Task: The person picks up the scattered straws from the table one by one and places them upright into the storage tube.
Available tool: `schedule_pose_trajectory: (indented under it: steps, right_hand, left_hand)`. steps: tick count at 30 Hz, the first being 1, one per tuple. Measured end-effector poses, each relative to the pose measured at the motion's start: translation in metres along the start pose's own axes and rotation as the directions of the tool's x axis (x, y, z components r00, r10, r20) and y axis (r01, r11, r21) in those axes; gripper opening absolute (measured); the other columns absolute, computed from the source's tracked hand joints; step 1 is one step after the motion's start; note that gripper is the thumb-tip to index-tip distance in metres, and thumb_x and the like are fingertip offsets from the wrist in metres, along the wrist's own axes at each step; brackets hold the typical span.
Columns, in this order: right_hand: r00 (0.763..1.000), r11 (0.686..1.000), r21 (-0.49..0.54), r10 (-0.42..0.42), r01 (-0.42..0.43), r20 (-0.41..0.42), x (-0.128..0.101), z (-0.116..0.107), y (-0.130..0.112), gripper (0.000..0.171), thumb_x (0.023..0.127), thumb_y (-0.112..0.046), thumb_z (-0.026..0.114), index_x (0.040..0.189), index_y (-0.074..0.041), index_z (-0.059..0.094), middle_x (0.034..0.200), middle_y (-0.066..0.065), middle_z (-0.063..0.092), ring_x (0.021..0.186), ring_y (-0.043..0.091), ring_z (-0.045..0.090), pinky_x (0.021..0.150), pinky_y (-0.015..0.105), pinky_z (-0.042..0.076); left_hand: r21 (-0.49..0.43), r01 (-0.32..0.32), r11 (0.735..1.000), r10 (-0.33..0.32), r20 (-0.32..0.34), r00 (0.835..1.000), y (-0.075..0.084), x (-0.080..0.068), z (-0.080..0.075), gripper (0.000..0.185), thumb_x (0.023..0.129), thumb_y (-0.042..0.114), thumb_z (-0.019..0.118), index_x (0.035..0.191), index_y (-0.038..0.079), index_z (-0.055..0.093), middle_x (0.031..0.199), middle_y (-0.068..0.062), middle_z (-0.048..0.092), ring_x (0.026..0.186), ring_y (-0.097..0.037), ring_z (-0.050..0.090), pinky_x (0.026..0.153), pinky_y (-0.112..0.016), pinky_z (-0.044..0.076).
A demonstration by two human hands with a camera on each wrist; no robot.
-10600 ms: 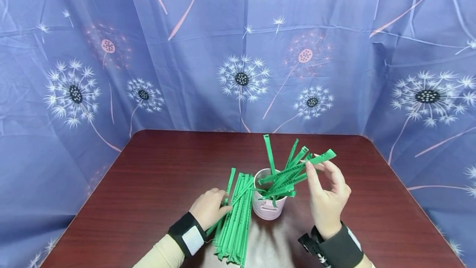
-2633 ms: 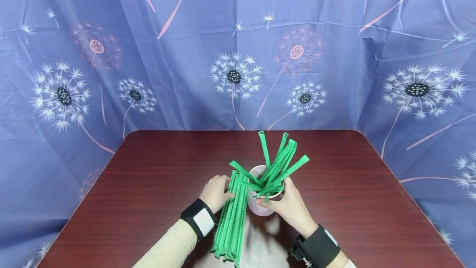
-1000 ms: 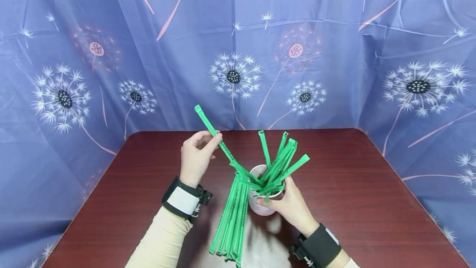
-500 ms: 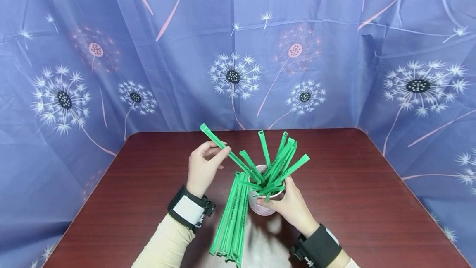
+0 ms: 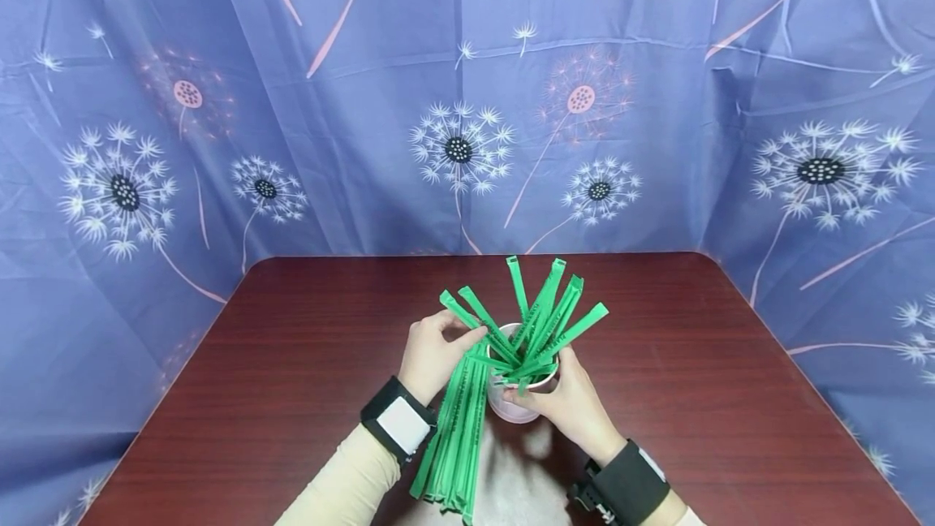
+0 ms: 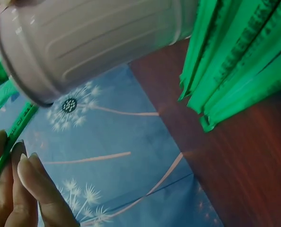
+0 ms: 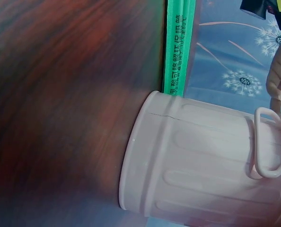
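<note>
My left hand (image 5: 438,351) pinches a green paper-wrapped straw (image 5: 454,308) between thumb and fingers. That straw slants down to the right, its lower end inside a small pale pink bucket (image 5: 511,411). In the left wrist view, the pinched straw (image 6: 23,119) passes the rim of the bucket (image 6: 102,42). My right hand (image 5: 573,408) grips the bucket near its rim, thumb in front and fingers around the right side. Several wrapped straws (image 5: 548,319) stand fanned out in it. The right wrist view shows the bucket's wire-like handle (image 7: 261,151).
A bundle of green wrapped straws (image 5: 453,445) lies left of the bucket, under the left hand's reach. Dark printing runs along their wrappers (image 7: 178,52). The brown wooden table (image 5: 314,323) ends at a blue dandelion-print cloth (image 5: 351,169).
My left hand took a straw from the bundle, raised it, then brought it down and right into the bucket. Earlier my right hand pinched a straw; since then it has gripped the bucket.
</note>
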State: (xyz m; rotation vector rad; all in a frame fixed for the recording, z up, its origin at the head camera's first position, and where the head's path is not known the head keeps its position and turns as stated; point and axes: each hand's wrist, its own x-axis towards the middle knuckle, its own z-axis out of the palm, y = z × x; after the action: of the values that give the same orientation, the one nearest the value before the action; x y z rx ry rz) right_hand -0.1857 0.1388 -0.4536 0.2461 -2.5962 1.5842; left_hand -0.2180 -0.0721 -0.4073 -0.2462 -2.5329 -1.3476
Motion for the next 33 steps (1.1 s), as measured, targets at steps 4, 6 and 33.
schedule_pose_trajectory:
  steps: [4, 6, 33]
  right_hand:
    - [1.0, 1.0, -0.006, -0.001, 0.001, 0.0, 0.0, 0.0, 0.0, 0.089, 0.068, -0.033, 0.091, 0.141, -0.019, 0.041, 0.129, 0.003, 0.062, 0.119, 0.019, 0.058, 0.097, 0.042, 0.047]
    - [1.0, 1.0, -0.012, 0.01, -0.01, -0.002, 0.0, 0.0, 0.001, 0.088, 0.068, -0.033, 0.091, 0.139, -0.019, 0.042, 0.127, 0.003, 0.062, 0.119, 0.02, 0.058, 0.097, 0.042, 0.047]
    - [0.999, 0.999, -0.002, 0.049, -0.049, -0.002, -0.001, -0.001, 0.0, 0.083, 0.067, -0.03, 0.091, 0.135, -0.018, 0.045, 0.122, 0.002, 0.063, 0.11, 0.02, 0.06, 0.091, 0.038, 0.049]
  left_hand:
    - [0.048, -0.022, 0.999, 0.021, 0.016, 1.0, -0.001, 0.0, 0.005, 0.015, 0.083, 0.027, 0.079, 0.08, 0.013, 0.074, 0.075, -0.001, 0.074, 0.067, -0.014, 0.068, 0.059, -0.024, 0.05]
    - [0.083, -0.045, 0.996, 0.044, 0.021, 0.999, -0.001, -0.001, 0.007, 0.017, 0.083, 0.028, 0.08, 0.079, 0.011, 0.075, 0.073, -0.001, 0.073, 0.064, -0.012, 0.065, 0.057, -0.023, 0.048]
    - [0.355, -0.033, 0.934, -0.083, 0.306, 0.949, -0.06, -0.012, 0.017, 0.044, 0.071, 0.005, 0.085, 0.112, -0.003, 0.069, 0.105, -0.017, 0.069, 0.103, -0.034, 0.065, 0.089, -0.044, 0.053]
